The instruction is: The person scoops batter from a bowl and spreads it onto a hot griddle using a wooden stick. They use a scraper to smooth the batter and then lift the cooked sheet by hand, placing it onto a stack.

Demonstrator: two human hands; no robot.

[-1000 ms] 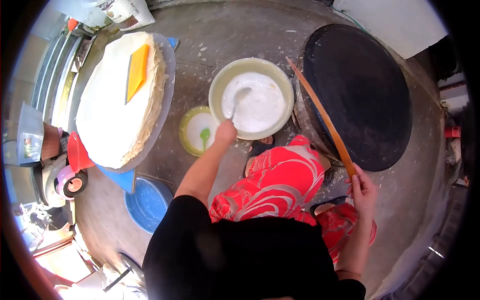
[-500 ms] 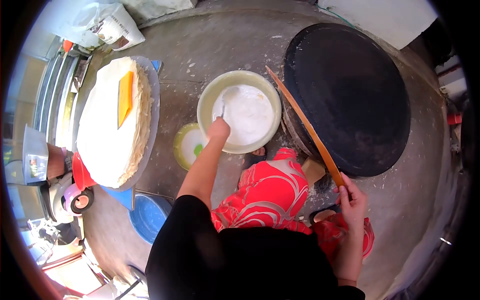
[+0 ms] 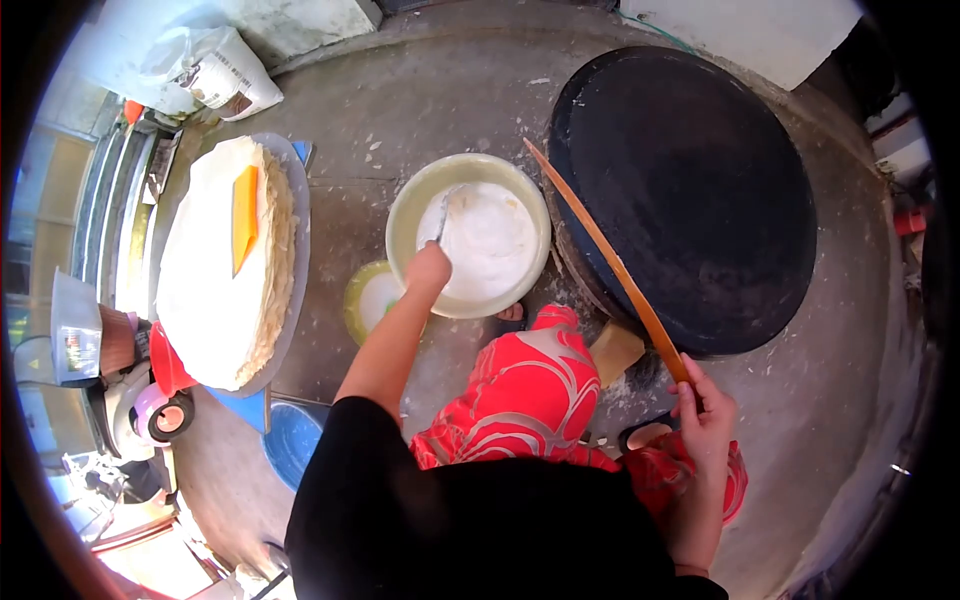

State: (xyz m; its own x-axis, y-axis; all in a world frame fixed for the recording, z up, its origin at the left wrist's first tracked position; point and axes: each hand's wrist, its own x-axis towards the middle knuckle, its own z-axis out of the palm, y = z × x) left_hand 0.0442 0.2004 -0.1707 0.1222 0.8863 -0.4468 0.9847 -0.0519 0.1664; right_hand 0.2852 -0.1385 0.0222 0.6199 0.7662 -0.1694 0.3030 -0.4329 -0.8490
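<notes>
Left hand (image 3: pixel 428 270) at near rim of cream bowl (image 3: pixel 405 205), fingers clamped on ladle (image 3: pixel 437 222) dipped in white batter (image 3: pixel 490 240). Right hand (image 3: pixel 706 412) low at right, fingers wrapped round end of long wooden stick (image 3: pixel 600 250) slanting up along left edge of round black griddle (image 3: pixel 690 190). Bowl on concrete floor (image 3: pixel 450 90), just left of griddle. Small yellow-green bowl (image 3: pixel 366 296) just beside. Stack of thin white sheets (image 3: pixel 215 280) on tray at left, orange scraper (image 3: pixel 243 215) on top. White sack (image 3: pixel 215 70) top left, print too small to read.

White batter (image 3: pixel 490 245) (cream bowl (image 3: pixel 410 215)), black griddle (image 3: pixel 690 190), orange scraper (image 3: pixel 244 215).
</notes>
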